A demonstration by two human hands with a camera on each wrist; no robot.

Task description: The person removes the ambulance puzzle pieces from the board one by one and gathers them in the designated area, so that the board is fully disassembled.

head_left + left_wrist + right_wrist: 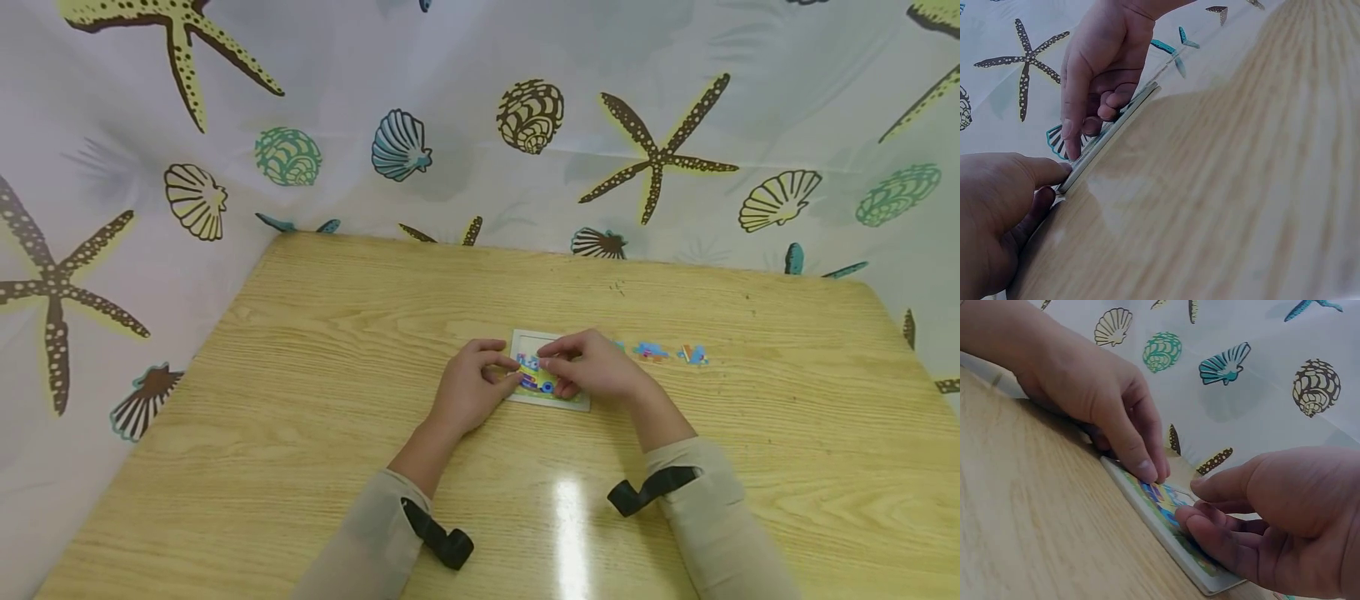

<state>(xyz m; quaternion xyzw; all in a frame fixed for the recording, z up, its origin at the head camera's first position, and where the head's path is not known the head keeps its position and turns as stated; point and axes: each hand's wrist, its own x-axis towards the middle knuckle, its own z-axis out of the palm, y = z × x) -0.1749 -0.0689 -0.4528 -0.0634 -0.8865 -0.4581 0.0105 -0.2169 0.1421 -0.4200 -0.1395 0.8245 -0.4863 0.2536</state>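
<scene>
A small jigsaw puzzle (pixel 551 402) in a pale frame lies on the table, with a colourful picture over its lower part and a bare beige area near the top. My left hand (pixel 470 383) holds it by its left side, fingertips close together over the picture in the right wrist view. From the other side, my right hand (pixel 600 367) reaches over the puzzle. Its thumb and forefinger come close together over the picture, the other fingers curled. I cannot tell whether a piece is between them. The right hand (pixel 1297 519) partly covers the puzzle (pixel 1141 497) in the right wrist view.
Loose blue and orange puzzle pieces (pixel 649 352) lie in a row right of the puzzle, with another piece (pixel 693 355) farther along. The wooden table (pixel 337 333) meets a curtain (pixel 465 200) printed with shells and starfish. Black straps circle both sleeves.
</scene>
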